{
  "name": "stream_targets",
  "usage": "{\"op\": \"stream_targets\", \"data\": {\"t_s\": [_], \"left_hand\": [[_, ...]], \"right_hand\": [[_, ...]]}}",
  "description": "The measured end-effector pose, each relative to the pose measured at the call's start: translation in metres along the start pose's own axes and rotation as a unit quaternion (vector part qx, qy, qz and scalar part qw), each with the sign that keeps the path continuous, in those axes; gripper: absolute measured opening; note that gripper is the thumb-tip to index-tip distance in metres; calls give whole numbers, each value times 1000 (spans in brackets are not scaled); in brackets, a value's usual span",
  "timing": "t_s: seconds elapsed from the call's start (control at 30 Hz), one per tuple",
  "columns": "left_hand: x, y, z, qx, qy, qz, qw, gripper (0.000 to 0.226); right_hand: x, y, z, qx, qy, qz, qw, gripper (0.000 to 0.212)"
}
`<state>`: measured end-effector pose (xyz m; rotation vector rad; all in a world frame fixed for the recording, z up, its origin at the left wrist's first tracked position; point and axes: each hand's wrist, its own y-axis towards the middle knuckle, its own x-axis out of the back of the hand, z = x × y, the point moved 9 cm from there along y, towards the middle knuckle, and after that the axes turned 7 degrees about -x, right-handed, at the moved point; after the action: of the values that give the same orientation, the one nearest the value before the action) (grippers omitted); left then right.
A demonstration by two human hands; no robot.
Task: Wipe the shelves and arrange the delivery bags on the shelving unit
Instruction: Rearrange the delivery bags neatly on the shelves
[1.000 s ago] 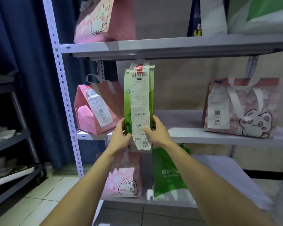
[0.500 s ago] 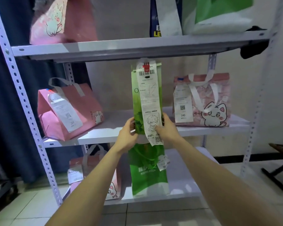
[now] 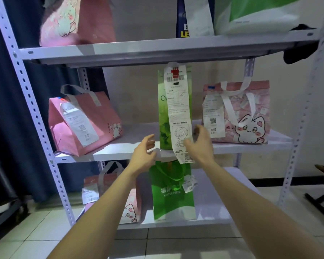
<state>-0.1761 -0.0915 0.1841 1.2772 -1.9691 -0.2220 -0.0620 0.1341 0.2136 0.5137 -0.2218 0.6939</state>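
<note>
The green bag (image 3: 165, 109) stands upright at the centre of the frame, at the front edge of the middle shelf (image 3: 131, 144), its top close under the top shelf (image 3: 157, 49). It sits between the pink bag (image 3: 94, 116) at the left and the cat bag (image 3: 251, 116) at the right, well apart from both, so I judge each bag gets its own spot. Its receipt (image 3: 178, 109) faces me and hangs past the shelf edge, which keeps the order readable. My left hand (image 3: 143, 156) hovers just beside the bag's lower left, fingers loosely curled, holding nothing. My right hand (image 3: 201, 146) is at the lower right, fingers relaxed and spread, overlapping the receipt's end; blur hides whether it touches. Both flank the base, I think, to catch this tall, narrow bag if it tips.
</note>
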Motion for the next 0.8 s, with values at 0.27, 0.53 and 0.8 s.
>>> {"op": "stream_targets", "data": {"t_s": [0.27,0.53,0.8], "left_hand": [[92,-35,36,47,-1,-64,997,51],[162,-68,67,78,46,-92,992,49],[114,-31,-5,13,-37,-86,996,23]], "right_hand": [[-31,-44,104,179,53,-74,980,18],[-143,-69,107,179,11,114,977,17],[-77,-55,89,159,10,74,984,18]]}}
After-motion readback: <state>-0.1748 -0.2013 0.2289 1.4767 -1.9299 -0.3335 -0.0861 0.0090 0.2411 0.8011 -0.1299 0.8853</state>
